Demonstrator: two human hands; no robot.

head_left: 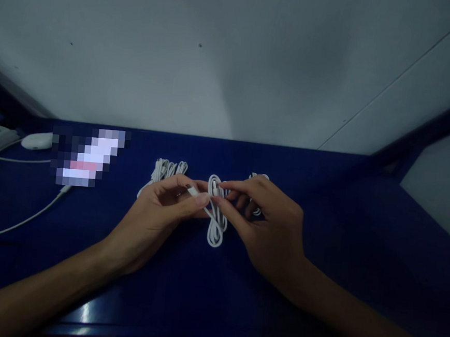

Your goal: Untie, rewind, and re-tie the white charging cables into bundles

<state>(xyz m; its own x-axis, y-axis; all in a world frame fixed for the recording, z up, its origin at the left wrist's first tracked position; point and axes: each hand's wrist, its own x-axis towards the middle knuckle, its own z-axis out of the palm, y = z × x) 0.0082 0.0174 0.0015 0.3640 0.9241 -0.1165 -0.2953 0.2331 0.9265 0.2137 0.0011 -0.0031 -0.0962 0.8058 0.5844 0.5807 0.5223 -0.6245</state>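
Note:
Both hands meet over a dark blue table [321,238]. My left hand [160,205] pinches one end of a coiled white cable [216,225] between thumb and fingers. My right hand [268,218] pinches the same coil near its top, fingers curled. The coil's loops hang below the fingers onto the table. A second bundled white cable [166,170] lies just behind my left hand. Another white cable bundle [260,179] shows partly behind my right hand, mostly hidden.
At the far left sit a white mouse-shaped object [36,140], a blurred-out patch [87,156] and a loose white wire [18,222] running across the table. A pale wall [218,59] rises behind; the table's front edge is close to me.

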